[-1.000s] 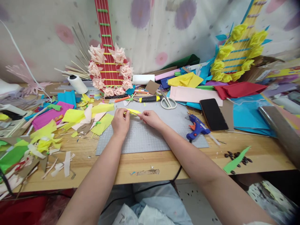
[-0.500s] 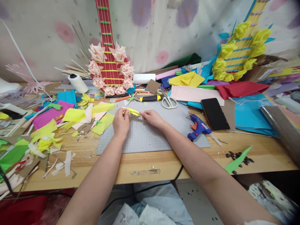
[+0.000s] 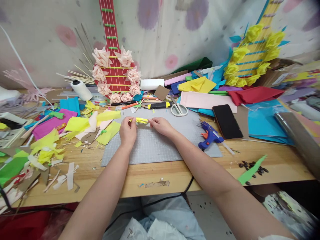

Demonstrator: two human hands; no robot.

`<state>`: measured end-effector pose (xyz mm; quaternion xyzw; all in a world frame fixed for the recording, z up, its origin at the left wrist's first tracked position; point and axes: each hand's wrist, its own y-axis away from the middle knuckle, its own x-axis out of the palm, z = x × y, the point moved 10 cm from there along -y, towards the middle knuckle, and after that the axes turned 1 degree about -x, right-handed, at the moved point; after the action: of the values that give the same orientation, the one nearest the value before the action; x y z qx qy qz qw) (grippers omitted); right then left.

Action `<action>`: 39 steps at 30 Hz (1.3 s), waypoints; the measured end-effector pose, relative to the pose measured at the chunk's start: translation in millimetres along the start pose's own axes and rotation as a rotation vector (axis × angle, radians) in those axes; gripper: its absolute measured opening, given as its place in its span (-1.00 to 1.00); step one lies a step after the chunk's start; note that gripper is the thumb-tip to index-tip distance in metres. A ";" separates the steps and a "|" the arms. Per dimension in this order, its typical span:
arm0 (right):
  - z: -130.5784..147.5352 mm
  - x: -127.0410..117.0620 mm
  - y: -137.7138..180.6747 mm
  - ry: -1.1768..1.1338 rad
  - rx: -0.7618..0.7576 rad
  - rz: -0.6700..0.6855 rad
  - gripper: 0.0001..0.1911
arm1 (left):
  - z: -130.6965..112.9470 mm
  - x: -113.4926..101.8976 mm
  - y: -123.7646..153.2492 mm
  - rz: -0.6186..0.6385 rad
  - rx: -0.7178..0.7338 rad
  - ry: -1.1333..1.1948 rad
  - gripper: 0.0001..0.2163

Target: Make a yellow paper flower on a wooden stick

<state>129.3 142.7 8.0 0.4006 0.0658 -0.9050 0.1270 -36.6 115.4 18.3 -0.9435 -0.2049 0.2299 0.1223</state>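
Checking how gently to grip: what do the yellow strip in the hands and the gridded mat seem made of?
Yellow strip: probably thin paper, perhaps crepe, matte; it looks crumpled. Gridded mat: likely plastic, low sheen; it lies flat with fine lines.

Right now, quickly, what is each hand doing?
Left hand: closed, pinching one end of the yellow strip.
Right hand: closed, pinching its other end.

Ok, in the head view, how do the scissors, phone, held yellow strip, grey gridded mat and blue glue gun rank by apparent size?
Largest to smallest, by visible area:
1. Grey gridded mat
2. Phone
3. Blue glue gun
4. Scissors
5. Yellow strip, partly hidden, so its full size is unsure
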 end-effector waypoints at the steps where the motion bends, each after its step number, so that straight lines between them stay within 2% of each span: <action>1: 0.7 -1.5 0.7 0.025 -0.002 -0.009 -0.59 | 0.6 0.3 0.1 0.004 -0.011 0.004 -0.78; 5: 1.9 -7.2 4.3 0.106 0.003 -0.063 -0.69 | 4.8 2.0 -0.1 0.006 -0.077 0.061 -0.78; 11: 16.4 -13.3 11.0 0.246 -0.097 -0.158 -0.67 | 13.8 1.8 0.4 -0.013 -0.289 0.336 -0.75; 15: 28.4 -12.5 14.5 0.305 -0.180 -0.176 -0.66 | 18.3 -0.3 2.3 -0.010 -0.446 0.477 -0.79; 17: 31.0 -11.6 15.2 0.329 -0.197 -0.178 -0.65 | 19.1 -0.6 2.2 -0.001 -0.480 0.514 -0.80; 23: 37.1 -11.0 18.2 0.402 -0.250 -0.204 -0.63 | 21.8 1.8 0.1 0.021 -0.482 0.533 -0.82; 32: 40.8 -2.9 19.3 0.403 -0.268 -0.153 -0.64 | 21.2 -0.9 -1.1 -0.004 -0.460 0.529 -0.83; 39: 44.1 5.3 20.1 0.381 -0.302 -0.123 -0.64 | 30.1 -7.8 -6.9 -0.104 -0.390 0.539 -0.86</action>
<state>100.3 112.8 33.3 0.5357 0.2471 -0.7992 0.1153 -59.7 122.2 -2.5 -0.9643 -0.2531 -0.0778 0.0008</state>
